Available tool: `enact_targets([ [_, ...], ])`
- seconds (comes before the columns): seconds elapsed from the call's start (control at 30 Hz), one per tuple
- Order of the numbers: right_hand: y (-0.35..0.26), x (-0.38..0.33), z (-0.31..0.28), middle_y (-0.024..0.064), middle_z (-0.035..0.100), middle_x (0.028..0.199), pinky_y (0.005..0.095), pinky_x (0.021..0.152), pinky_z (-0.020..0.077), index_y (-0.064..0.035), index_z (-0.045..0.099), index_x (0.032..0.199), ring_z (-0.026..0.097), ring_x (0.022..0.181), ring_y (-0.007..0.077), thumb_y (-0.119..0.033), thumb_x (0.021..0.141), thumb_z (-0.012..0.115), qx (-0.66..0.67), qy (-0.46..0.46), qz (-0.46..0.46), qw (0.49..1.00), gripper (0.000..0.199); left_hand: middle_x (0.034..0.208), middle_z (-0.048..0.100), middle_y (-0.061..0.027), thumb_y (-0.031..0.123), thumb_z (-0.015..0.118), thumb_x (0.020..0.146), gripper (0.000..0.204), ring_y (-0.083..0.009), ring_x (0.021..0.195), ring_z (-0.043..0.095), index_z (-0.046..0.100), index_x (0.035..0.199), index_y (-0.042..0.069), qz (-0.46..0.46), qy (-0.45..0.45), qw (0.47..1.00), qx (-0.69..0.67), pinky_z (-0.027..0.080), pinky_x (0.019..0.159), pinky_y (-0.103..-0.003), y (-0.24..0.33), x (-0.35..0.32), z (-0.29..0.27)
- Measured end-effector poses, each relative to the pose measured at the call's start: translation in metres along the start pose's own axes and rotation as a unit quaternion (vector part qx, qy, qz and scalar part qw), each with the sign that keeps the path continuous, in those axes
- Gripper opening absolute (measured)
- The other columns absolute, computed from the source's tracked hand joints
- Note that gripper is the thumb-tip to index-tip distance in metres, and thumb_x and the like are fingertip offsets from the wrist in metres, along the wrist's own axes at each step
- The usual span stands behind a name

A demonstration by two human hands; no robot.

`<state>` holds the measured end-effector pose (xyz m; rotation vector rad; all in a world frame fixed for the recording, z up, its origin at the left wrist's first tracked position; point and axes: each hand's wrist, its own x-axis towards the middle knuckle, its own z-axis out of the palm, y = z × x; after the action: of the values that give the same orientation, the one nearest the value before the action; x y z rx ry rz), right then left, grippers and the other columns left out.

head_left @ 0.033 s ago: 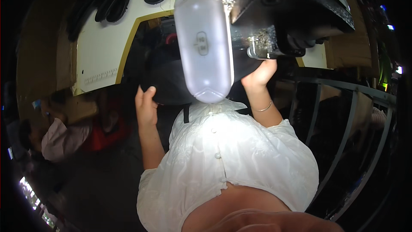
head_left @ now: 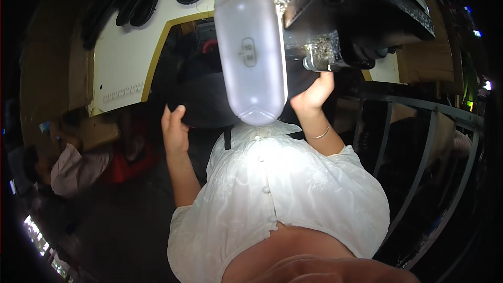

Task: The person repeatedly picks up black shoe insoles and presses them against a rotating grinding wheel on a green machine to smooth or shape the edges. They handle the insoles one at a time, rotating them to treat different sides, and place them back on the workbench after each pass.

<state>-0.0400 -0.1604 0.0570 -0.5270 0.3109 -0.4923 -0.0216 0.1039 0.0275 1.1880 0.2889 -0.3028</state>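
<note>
Far left: a person in a pale pinkish garment point(head_left: 78, 170), dim; a red object point(head_left: 124, 165) just to the right, kind unclear.
White work surface point(head_left: 118, 78): yellow along its cut-out edge; a printed scale runs near the lower corner.
Black padded pieces point(head_left: 141, 6): several, long and rounded at the ends, lying over the upper part of the white work surface.
Left hand point(head_left: 175, 135): at the left end of the black material; thumb and one finger point up with a small gap between the tips. Remaining fingers partly hidden; cannot tell whether the edge is clasped.
Black material point(head_left: 204, 99): dark, broad piece spanning the space between the two hands, inside the cut-out; its middle passes behind the pale housing.
Pale housing point(head_left: 251, 55): translucent, oblong, upright, bright near both ends; blocks the centre of the view.
White shirt point(head_left: 293, 183): buttoned front, below the pale housing.
Right hand point(head_left: 310, 99): beside the right end of the black material, thumb extended upward, close under the dark machine point(head_left: 361, 21). Other fingers hidden; grip cannot be told. Thin bracelet point(head_left: 320, 133) at the wrist.
Metal railing point(head_left: 419, 152): grey bars, right side.
</note>
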Motion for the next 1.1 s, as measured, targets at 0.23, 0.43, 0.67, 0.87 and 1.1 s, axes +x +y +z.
enact_targets([
  [0.23,0.012,-0.021,0.000,0.0083,0.052,0.110,0.0287,0.089,0.0383,-0.0001,0.043,0.119,0.050,0.102,0.0156,-0.016,0.086,0.041,-0.158,-0.130,0.058,0.977,0.037,0.094,0.060,-0.0061,0.005,0.051,0.078,0.030,-0.0142,0.079,0.061,0.052,0.107,0.000,-0.078,-0.028,0.996,0.041,0.050,0.068,-0.027,-0.030,0.035,-0.045],
  [0.43,-0.005,0.003,0.008,0.0028,0.061,0.082,0.0226,0.073,0.0433,0.0023,0.060,0.094,0.055,0.075,0.0087,-0.015,0.079,0.062,-0.382,-0.266,0.011,0.885,0.023,0.091,0.064,-0.0190,0.008,0.067,0.066,0.031,-0.0268,0.077,0.064,0.062,0.096,0.000,0.114,-0.260,0.857,0.431,0.049,0.067,-0.034,-0.083,0.026,0.027],
  [0.67,-0.066,0.029,-0.024,0.0100,0.062,0.095,0.0275,0.079,0.0451,0.0054,0.056,0.102,0.058,0.087,0.0156,-0.023,0.086,0.056,-0.225,-0.154,-0.126,0.954,0.032,0.069,0.061,-0.0054,0.020,0.080,0.061,0.026,-0.0209,0.062,0.056,0.063,0.074,0.005,0.501,-0.098,0.759,0.404,0.040,0.063,-0.031,-0.030,0.024,0.106],
  [0.87,-0.060,0.023,-0.030,0.0078,0.064,0.092,0.0293,0.078,0.0480,-0.0011,0.059,0.093,0.061,0.084,0.0177,-0.018,0.087,0.052,-0.115,0.053,0.007,0.992,0.020,0.063,0.062,-0.0017,0.023,0.077,0.062,0.020,-0.0175,0.052,0.055,0.066,0.071,0.009,0.530,-0.120,0.732,0.411,0.038,0.056,-0.030,0.018,0.029,0.142],
  [1.1,-0.024,-0.016,-0.010,0.0085,0.061,0.102,0.0320,0.084,0.0460,-0.0014,0.053,0.110,0.058,0.095,0.0185,-0.025,0.092,0.039,-0.071,0.002,0.118,0.991,0.033,0.055,0.056,-0.0077,0.024,0.078,0.057,0.028,-0.0234,0.052,0.053,0.057,0.059,0.005,0.368,-0.098,0.818,0.431,0.041,0.059,-0.032,0.024,0.038,0.093],
])
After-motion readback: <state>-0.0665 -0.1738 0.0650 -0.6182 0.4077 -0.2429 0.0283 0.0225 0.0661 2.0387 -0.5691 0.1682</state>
